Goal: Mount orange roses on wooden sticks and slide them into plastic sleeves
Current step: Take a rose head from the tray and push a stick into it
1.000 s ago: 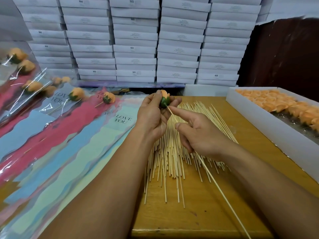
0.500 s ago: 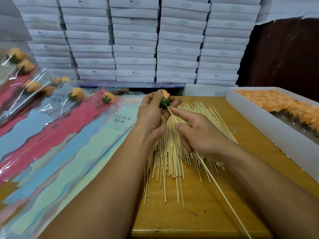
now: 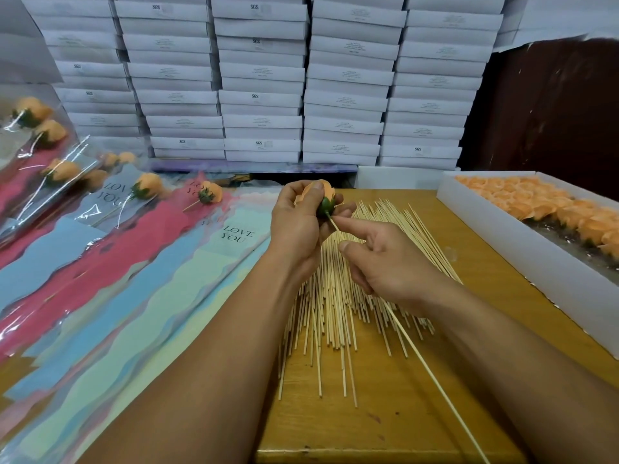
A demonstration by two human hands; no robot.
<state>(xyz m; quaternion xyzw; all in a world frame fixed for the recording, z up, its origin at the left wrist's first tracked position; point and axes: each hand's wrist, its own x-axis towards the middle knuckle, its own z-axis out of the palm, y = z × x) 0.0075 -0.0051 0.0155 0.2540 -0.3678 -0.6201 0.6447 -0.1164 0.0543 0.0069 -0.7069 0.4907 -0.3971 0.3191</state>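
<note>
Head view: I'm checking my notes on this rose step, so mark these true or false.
1. The left hand holds an orange rose. True.
2. The right hand is empty. False: it pinches a wooden stick that meets the rose's green base.
3. The loose sticks lie on the wooden table. True.
4. The white tray of roses is on the left. False: it is on the right.
</note>
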